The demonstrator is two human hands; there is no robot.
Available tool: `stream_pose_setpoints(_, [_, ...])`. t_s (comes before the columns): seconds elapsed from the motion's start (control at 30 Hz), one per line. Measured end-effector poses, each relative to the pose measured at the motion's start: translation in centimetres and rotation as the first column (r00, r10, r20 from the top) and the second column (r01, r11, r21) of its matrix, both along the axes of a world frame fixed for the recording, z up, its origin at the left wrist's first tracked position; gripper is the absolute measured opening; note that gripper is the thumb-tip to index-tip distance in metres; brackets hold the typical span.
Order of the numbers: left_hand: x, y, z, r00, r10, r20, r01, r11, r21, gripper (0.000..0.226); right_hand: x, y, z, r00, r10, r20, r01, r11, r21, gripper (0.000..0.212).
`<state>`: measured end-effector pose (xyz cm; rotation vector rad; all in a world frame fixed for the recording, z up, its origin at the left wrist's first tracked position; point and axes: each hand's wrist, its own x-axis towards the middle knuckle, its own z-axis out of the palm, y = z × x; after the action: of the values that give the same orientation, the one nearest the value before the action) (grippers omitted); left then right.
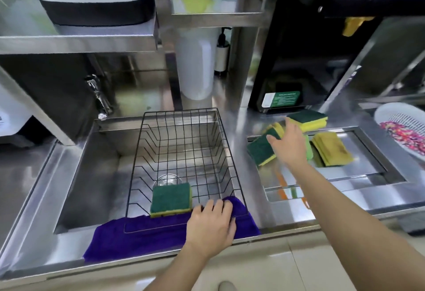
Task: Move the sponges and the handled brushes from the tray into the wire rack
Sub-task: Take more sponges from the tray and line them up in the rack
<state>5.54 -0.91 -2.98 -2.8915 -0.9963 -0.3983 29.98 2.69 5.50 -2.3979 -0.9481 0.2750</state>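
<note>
Green-and-yellow sponges (pixel 261 150) lie in the tray (pixel 358 171), directly under the right hand (pixel 290 143), whose fingers are spread, gripping nothing. The wire rack (pixel 184 152) sits to its left, steadied by the left hand (pixel 210 224), fingers curled on the rim.

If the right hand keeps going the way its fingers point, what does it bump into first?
Probably the sponges: the right hand points up and left, over the green-topped sponge at the tray's left end. How high it hovers is unclear.
</note>
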Motion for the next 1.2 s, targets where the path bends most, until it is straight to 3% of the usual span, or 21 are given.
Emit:
stream_pose_setpoints(0.17, [0.0,-0.1,0.2,1.000,0.016,-0.013,-0.016,1.000,-0.023,0.032,1.3,-0.3,-1.7,0.971,-0.064,-0.228,0.059,0.998,-0.029,0.077])
stream_pose_setpoints(0.33, [0.0,-0.1,0.2,0.999,0.013,-0.035,-0.014,0.999,-0.035,0.031,0.7,-0.7,-2.4,0.997,-0.044,-0.063,0.043,0.999,-0.031,0.063])
stream_pose_setpoints(0.6, [-0.9,0.0,0.7,0.998,-0.031,-0.056,0.031,1.000,0.001,0.039,0.0,-0.2,0.7,0.950,-0.168,-0.264,0.251,0.913,0.322,0.053])
stream_pose_setpoints(0.83, [-5.9,1.7,1.2,0.998,0.040,-0.058,-0.037,0.998,0.059,0.037,-4.1,3.4,2.4,0.813,0.013,-0.582,0.347,0.792,0.503,0.052])
stream_pose_setpoints(1.03, [-9.8,2.8,0.9,0.994,0.110,0.003,-0.110,0.993,0.042,0.035,-11.1,6.9,0.2,0.684,0.228,-0.693,0.135,0.894,0.427,0.048])
stream_pose_setpoints(1.2, [-10.4,2.9,0.6,0.992,0.125,0.028,-0.126,0.990,0.060,0.033,-15.0,8.0,-3.8,0.620,0.242,-0.746,-0.026,0.957,0.289,0.052])
